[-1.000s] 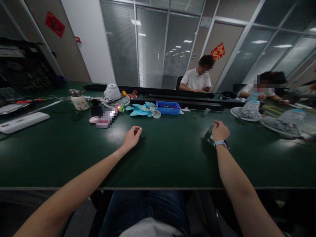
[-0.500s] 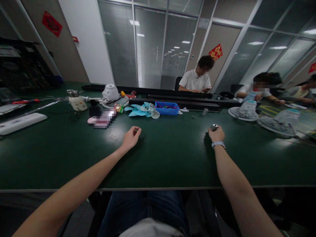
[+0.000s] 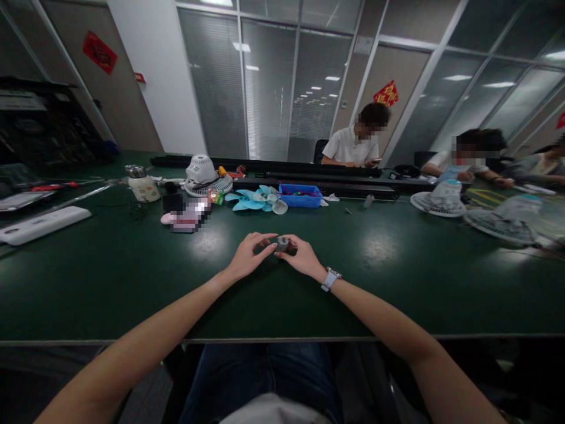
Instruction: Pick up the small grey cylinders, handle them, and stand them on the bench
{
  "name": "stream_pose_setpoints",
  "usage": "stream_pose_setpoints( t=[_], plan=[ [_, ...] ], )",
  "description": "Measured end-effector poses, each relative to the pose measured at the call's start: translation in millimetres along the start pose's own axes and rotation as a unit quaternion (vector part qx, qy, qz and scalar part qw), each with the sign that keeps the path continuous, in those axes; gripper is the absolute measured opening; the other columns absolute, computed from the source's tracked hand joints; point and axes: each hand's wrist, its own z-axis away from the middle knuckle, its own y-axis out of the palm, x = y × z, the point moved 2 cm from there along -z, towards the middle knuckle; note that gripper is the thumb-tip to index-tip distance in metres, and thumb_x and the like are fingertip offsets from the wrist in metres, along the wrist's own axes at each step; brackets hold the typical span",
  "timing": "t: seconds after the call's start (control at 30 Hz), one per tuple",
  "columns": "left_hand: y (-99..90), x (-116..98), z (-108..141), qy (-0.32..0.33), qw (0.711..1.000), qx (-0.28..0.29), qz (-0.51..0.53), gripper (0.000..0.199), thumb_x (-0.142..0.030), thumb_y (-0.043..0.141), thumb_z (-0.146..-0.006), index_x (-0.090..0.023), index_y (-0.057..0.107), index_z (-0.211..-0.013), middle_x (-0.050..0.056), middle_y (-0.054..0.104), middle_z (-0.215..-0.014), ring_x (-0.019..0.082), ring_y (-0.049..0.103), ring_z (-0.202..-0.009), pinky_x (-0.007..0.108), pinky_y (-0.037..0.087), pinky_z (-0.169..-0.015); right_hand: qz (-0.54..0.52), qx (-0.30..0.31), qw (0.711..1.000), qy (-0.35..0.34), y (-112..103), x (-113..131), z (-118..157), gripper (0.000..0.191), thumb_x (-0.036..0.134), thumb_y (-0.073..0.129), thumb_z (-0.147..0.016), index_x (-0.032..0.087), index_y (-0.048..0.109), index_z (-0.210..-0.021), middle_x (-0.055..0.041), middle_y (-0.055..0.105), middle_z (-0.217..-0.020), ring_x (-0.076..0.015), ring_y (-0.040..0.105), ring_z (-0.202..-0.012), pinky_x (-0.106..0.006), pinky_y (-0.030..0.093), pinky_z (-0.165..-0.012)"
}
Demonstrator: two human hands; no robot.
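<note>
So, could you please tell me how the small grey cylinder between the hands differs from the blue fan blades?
The small grey cylinder is compact, while the blue fan blades spread wide. The cylinder looks far smaller than the blades. The right hand holds the cylinder, while the blades lie untouched farther away. Both are at the same green table.

The right hand (image 3: 306,257) is now away from the desk's (image 3: 441,282) right edge, holding the small grey can (image 3: 283,243) up from the middle of the near edge. The left hand (image 3: 248,258) is now close beside it, thumb and fingers spread wider.
</note>
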Motion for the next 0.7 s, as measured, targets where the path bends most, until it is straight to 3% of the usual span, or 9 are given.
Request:
stream_pose_setpoints(
  t=[0.1, 0.3, 0.53, 0.7],
  plan=[
    [4.4, 0.7, -4.6, 0.014, 1.000, -0.008, -0.018, 0.034, -0.044, 0.054, -0.093, -0.027, 0.072, -0.115, 0.007, 0.064, -0.103, 0.022, 0.057, -0.100, 0.037, 0.045, -0.089, -0.001, 0.022, 1.000, 0.003, 9.0, 0.4, 4.4, 0.046, 0.033, 0.077, -0.076, 0.022, 0.062, -0.117, -0.0035, 0.072, -0.104, -0.0187, 0.068, -0.093, -0.034, 0.053, -0.085],
    [12.3, 6.1, -22.1, -0.004, 0.999, -0.012, -0.032, 0.027, -0.046, 0.064, -0.087, -0.027, 0.078, -0.100, 0.006, 0.064, -0.105, 0.023, 0.056, -0.104, 0.038, 0.044, -0.093, 0.027, 0.030, 0.999, 0.017, 4.2, 2.2, 6.2, 0.041, 0.034, 0.074, -0.079, 0.022, 0.062, -0.116, -0.0039, 0.071, -0.104, -0.0191, 0.066, -0.093, -0.034, 0.052, -0.084],
    [-5.6, 20.8, -26.8, -0.016, 0.996, -0.077, -0.043, 0.027, -0.047, 0.063, -0.087, -0.030, 0.078, -0.101, 0.005, 0.066, -0.097, 0.023, 0.056, -0.099, 0.036, 0.043, -0.090, -0.005, 0.027, 0.998, 0.058, 6.2, 2.8, 6.1, 0.040, 0.026, 0.073, -0.078, 0.022, 0.063, -0.117, -0.0040, 0.071, -0.109, -0.0187, 0.066, -0.097, -0.036, 0.051, -0.090],
    [-6.8, 49.5, -14.3, -0.080, 0.986, 0.003, -0.145, 0.022, -0.047, 0.067, -0.083, -0.034, 0.079, -0.094, 0.005, 0.064, -0.089, 0.024, 0.053, -0.091, 0.039, 0.039, -0.087, -0.040, 0.031, 0.996, 0.070, 8.3, 1.3, 6.4, 0.041, 0.023, 0.076, -0.075, 0.023, 0.065, -0.115, -0.0043, 0.071, -0.112, -0.0189, 0.067, -0.100, -0.037, 0.051, -0.094]
  ],
)
